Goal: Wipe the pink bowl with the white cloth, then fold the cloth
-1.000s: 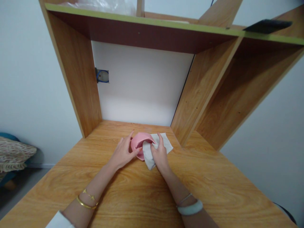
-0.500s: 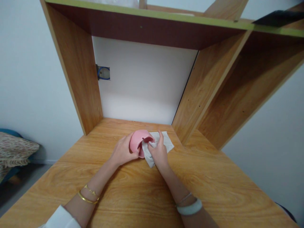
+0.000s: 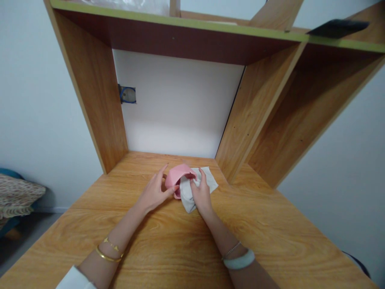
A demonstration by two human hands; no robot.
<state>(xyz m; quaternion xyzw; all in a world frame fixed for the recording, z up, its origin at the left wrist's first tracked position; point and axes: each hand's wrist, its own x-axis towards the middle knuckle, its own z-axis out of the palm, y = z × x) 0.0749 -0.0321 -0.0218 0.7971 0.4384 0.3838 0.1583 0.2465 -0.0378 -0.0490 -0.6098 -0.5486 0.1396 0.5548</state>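
A pink hollow container [image 3: 177, 173], with a notch in its rim, lies tilted above the wooden desktop with its opening towards my right side. My left hand [image 3: 154, 192] is at its left, fingers spread and lifted off the wall, the thumb reaching across the lower rim. A white cloth [image 3: 187, 196] is bunched in the opening, one corner spread out to the right. My right hand [image 3: 201, 193] pinches this cloth at the container's mouth; its fingertips are partly hidden in the folds.
Wooden side panels [image 3: 93, 88] and an upright divider [image 3: 255, 100] frame the white back panel [image 3: 180, 108], which has a cut-out with blue wire [image 3: 129, 95]. Overhead runs a shelf [image 3: 180, 44] with a dark flat object [image 3: 337, 29] on it. A woven cover [image 3: 19, 194] lies at far left.
My left fingers have loosened and spread away from the container's side. The container has turned slightly, and my right hand's raised index finger has come down towards the cloth.
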